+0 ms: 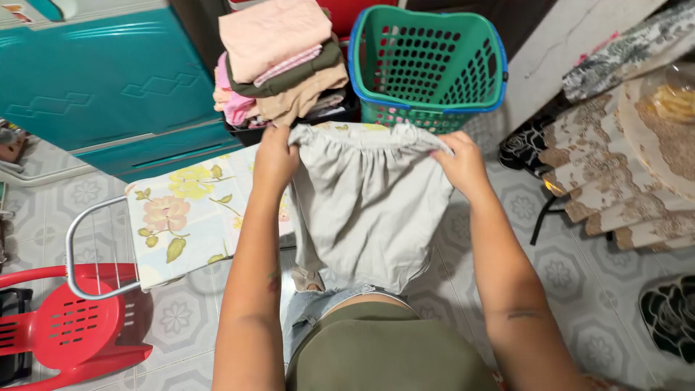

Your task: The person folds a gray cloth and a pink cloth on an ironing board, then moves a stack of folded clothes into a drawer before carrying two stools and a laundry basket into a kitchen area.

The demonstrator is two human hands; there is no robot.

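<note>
A light grey garment (369, 203) with a gathered elastic waistband hangs in front of me above a floral-covered ironing board (184, 217). My left hand (275, 156) grips the left end of the waistband. My right hand (460, 163) grips the right end. The cloth is stretched between both hands and drops toward my waist.
A stack of folded clothes (282, 61) sits beyond the board. To its right is a green laundry basket (427, 61) with a blue rim. A teal cabinet (108, 87) stands at the left, a red plastic chair (69, 329) at lower left, a lace-covered table (637, 166) on the right.
</note>
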